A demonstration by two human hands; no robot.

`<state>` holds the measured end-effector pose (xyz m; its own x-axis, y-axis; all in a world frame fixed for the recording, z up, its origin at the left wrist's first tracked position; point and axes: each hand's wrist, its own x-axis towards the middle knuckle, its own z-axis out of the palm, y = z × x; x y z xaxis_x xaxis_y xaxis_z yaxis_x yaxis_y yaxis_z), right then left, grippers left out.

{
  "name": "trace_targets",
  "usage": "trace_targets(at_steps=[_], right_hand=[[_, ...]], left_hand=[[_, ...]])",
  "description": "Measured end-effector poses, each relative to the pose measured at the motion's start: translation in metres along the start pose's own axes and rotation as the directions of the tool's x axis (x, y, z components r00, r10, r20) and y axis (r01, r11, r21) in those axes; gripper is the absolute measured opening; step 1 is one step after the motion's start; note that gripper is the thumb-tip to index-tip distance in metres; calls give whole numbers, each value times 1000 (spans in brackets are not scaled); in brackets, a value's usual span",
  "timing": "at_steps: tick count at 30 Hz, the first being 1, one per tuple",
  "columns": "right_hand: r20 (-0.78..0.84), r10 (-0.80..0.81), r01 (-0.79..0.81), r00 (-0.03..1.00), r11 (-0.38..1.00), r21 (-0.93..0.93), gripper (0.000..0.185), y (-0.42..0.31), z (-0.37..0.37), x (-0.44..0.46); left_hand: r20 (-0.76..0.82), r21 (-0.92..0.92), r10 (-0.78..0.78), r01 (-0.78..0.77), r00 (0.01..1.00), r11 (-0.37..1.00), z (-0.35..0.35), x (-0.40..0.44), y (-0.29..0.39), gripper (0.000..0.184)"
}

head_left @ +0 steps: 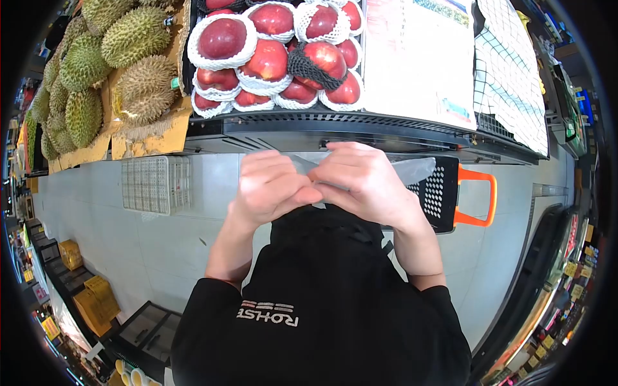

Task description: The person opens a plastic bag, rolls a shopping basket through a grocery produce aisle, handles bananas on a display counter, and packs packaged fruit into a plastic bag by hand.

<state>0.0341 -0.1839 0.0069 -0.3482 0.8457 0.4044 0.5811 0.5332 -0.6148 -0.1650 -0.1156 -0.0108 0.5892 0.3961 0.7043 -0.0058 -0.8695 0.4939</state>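
Both hands meet in front of my chest, just below the front edge of the fruit display. My left hand (277, 185) has its fingers curled in a pinch, and my right hand (360, 177) is closed in the same way, thumb tips close together. A clear thin plastic bag (415, 171) runs between and behind the hands and sticks out to the right of my right hand. The fingers hide much of its middle. Beyond the hands, red apples (265, 61) in white foam nets are stacked, one with a black net.
Durians (136, 35) lie on cardboard at the upper left. A white crate (147, 184) stands on the floor at the left. A black basket or cart with an orange handle (492, 196) is at the right, below the display edge. A checked cloth (508, 77) covers the right display.
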Motion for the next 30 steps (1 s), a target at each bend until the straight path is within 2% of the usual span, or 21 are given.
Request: trace_targets(at_steps=[2, 4, 6, 8, 10, 12, 14, 16, 18, 20, 22, 24, 25, 26, 28, 29, 30], right_hand=[[55, -24, 24, 998, 1000, 4, 15, 2, 2, -5], [-20, 29, -29, 999, 999, 26, 10, 8, -1, -20], [20, 74, -74, 997, 997, 15, 9, 16, -4, -38], [22, 188, -187, 982, 982, -28, 9, 25, 0, -57], [27, 245, -245, 969, 969, 9, 9, 32, 8, -73], [67, 291, -286, 954, 955, -78, 10, 45, 18, -91], [76, 339, -336, 938, 941, -48, 11, 54, 18, -113], [2, 468, -467, 884, 882, -59, 13, 61, 15, -136], [-2, 568, -567, 823, 821, -58, 14, 66, 5, -164], [-9, 660, -659, 751, 750, 52, 15, 66, -7, -185], [-43, 727, -716, 685, 683, 142, 14, 69, -22, -203], [-111, 760, -714, 640, 642, 280, 14, 67, -37, -219], [-228, 787, -661, 573, 609, 439, 11, 69, -38, -232], [-292, 731, -540, 616, 662, 519, 7, 73, -43, -242], [-440, 691, -292, 574, 675, 678, 6, 80, -43, -250], [-499, 689, -194, 526, 669, 718, 14, 84, -42, -254], [-501, 689, -195, 523, 669, 717, 14, 82, -42, -250]], left_hand=[[-28, 11, -8, 8, 1000, 1000, -5, -4, 0, 31], [-138, 60, -2, 11, 990, 998, -12, -10, -3, 33], [-144, 90, 13, 0, 990, 996, -21, -9, -3, 33], [-248, 78, 5, 14, 969, 997, -28, -9, -3, 46], [-212, 83, 7, 11, 977, 996, -39, -6, -1, 47], [-210, 121, 58, -33, 976, 992, -44, 0, 0, 41], [-209, 131, 64, -37, 976, 991, -50, 0, -1, 43], [-253, 138, 29, 6, 967, 990, -58, -4, -6, 43], [-251, 131, -2, 36, 968, 991, -66, -8, -10, 42], [-329, 116, -113, 159, 938, 980, -68, -15, -15, 41], [-351, 123, -115, 167, 929, 978, -71, -21, -21, 41], [-461, 22, -298, 346, 836, 938, -72, -23, -20, 43], [-452, 18, -301, 347, 840, 938, -73, -23, -22, 44], [-453, 20, -301, 347, 839, 938, -73, -24, -23, 44], [-468, -63, -413, 436, 781, 898, -72, -27, -24, 46], [-467, -65, -413, 436, 782, 898, -70, -28, -24, 46], [-477, -97, -448, 461, 756, 882, -69, -28, -24, 47]])
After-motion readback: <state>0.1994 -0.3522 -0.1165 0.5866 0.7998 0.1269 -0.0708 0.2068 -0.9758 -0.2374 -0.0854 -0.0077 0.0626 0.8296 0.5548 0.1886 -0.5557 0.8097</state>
